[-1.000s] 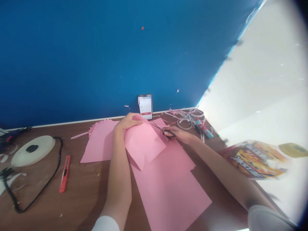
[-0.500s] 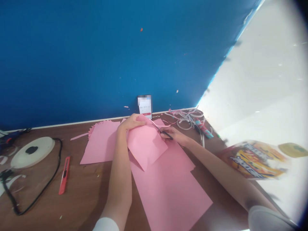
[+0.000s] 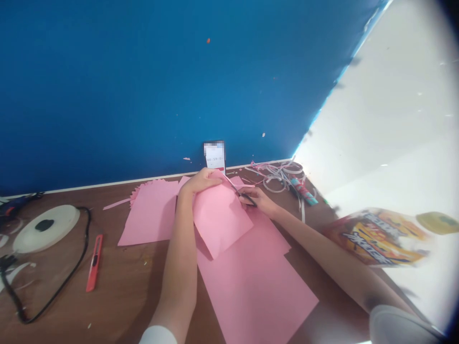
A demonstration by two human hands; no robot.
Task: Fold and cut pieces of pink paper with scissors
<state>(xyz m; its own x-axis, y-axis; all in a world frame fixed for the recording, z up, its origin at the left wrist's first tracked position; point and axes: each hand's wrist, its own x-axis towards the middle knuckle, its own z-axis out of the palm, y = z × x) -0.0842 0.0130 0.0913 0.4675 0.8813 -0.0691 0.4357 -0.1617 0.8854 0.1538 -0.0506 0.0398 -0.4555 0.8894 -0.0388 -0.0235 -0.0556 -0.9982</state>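
Observation:
My left hand [image 3: 203,181] is closed on the upper edge of a pink paper sheet [image 3: 222,217], which is lifted and tilted above other sheets. In my right hand [image 3: 258,199] is a pair of scissors [image 3: 247,197] with dark handles, its blades at the sheet's upper right edge. A narrow pink strip [image 3: 245,185] stands off the edge beside the blades. Under both hands lie more pink sheets [image 3: 258,286] on the brown table. To the left is another pink sheet [image 3: 152,210] with a jagged pile of pink pieces [image 3: 134,196] at its far corner.
A phone [image 3: 215,156] with a timer leans on the blue wall. Tangled strips [image 3: 278,174] and a teal tube [image 3: 304,192] lie back right; a yellow-capped bottle [image 3: 385,236] is at right. On the left are a red cutter [image 3: 94,263], a white disc [image 3: 60,229] and a black cable [image 3: 68,284].
My left hand and the held sheet have shifted slightly right. The scissors stay at the sheet's edge, with little visible movement of my right hand. The view has shifted slightly.

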